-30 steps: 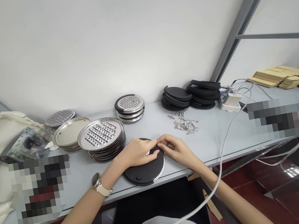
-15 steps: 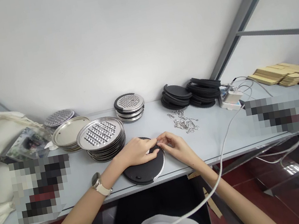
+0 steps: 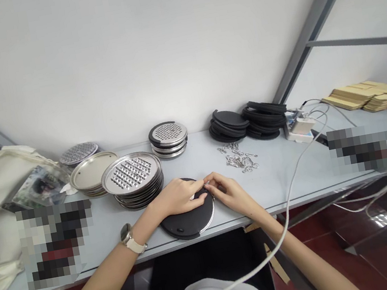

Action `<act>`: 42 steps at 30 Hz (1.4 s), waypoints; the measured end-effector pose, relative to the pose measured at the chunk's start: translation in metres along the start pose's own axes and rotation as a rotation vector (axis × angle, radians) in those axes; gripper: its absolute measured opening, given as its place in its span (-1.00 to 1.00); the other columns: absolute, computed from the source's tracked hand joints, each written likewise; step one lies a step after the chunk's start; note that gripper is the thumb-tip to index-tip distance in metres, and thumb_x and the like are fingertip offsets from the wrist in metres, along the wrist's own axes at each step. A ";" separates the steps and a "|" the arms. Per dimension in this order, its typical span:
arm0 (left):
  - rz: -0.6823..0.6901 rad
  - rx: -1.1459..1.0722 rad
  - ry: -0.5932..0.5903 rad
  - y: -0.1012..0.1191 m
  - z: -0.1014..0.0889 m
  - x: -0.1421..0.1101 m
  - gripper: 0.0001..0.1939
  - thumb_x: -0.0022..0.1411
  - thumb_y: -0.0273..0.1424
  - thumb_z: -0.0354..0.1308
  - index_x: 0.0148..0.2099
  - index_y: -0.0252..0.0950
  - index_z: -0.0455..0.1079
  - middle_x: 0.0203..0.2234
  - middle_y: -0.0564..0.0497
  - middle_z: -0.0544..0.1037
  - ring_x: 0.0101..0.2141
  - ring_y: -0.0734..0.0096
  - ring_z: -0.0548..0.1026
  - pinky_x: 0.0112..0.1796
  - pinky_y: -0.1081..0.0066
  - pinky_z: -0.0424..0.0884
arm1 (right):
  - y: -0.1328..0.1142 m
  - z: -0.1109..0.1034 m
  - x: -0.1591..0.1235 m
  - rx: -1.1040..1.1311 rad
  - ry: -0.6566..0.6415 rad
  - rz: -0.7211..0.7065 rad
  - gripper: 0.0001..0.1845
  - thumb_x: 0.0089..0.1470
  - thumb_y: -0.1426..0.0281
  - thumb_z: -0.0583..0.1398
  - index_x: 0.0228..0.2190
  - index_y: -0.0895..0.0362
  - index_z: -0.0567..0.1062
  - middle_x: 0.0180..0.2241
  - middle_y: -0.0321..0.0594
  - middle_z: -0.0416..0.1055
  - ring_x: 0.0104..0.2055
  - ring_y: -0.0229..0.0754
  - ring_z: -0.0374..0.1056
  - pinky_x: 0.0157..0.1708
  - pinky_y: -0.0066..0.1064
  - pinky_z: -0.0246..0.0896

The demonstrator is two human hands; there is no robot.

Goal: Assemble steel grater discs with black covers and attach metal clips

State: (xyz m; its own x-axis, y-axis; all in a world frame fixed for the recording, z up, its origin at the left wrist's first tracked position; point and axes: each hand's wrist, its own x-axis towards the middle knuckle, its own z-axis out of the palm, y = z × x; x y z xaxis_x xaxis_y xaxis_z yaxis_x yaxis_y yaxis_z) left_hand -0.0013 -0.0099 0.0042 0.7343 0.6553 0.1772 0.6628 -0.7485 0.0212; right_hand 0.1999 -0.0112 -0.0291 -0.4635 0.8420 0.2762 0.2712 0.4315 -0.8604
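We've barely moved since: our left hand (image 3: 180, 197) lies half-open on one black disc (image 3: 182, 224) on the table (image 3: 273, 171), our right hand (image 3: 229, 194), grip unclear, curls at its rim, two black stacks (image 3: 229, 126) behind.

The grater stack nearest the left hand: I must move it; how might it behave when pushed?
The grater stack may shed its top disc, which overhangs the others. The pieces could slide apart, as nothing visible binds them. It's probably rigid, given the metallic sheen.
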 end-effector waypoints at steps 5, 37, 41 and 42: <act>0.000 -0.004 0.004 -0.001 0.001 0.000 -0.76 0.33 -0.25 -0.06 -0.12 -0.28 0.32 -0.44 0.03 0.55 -0.45 0.38 0.51 -0.46 0.46 0.20 | 0.001 0.001 -0.001 -0.006 0.014 0.001 -0.79 0.26 0.30 0.03 -0.19 0.12 0.39 -0.52 -0.36 0.25 -0.46 -0.28 0.19 -0.41 -0.44 0.09; -0.010 -0.001 -0.022 0.002 -0.002 0.000 -0.73 0.33 -0.25 -0.08 -0.07 -0.28 0.33 -0.43 0.02 0.54 -0.43 0.35 0.51 -0.43 0.44 0.25 | 0.003 0.002 -0.001 -0.014 -0.006 0.004 -0.80 0.26 0.29 0.03 -0.21 0.12 0.37 -0.54 -0.40 0.19 -0.49 -0.30 0.14 -0.44 -0.45 0.05; -0.010 -0.005 -0.019 0.002 -0.002 0.000 -0.72 0.33 -0.26 -0.08 -0.06 -0.28 0.33 -0.43 0.01 0.54 -0.44 0.35 0.51 -0.43 0.44 0.25 | 0.001 0.001 -0.001 -0.020 -0.010 0.007 -0.81 0.26 0.29 0.03 -0.20 0.11 0.37 -0.55 -0.39 0.19 -0.49 -0.28 0.14 -0.44 -0.44 0.04; -0.010 -0.007 -0.017 0.002 -0.002 0.000 -0.72 0.33 -0.26 -0.08 -0.06 -0.28 0.33 -0.43 0.01 0.54 -0.44 0.35 0.51 -0.44 0.45 0.25 | 0.001 0.001 -0.001 -0.021 -0.009 0.008 -0.80 0.26 0.28 0.03 -0.20 0.11 0.36 -0.55 -0.39 0.20 -0.49 -0.28 0.15 -0.44 -0.44 0.05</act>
State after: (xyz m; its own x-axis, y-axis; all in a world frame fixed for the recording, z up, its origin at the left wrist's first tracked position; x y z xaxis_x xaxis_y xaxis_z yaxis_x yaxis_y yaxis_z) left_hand -0.0001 -0.0116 0.0064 0.7303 0.6641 0.1601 0.6689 -0.7427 0.0294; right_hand 0.1998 -0.0122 -0.0309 -0.4693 0.8422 0.2654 0.2928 0.4320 -0.8530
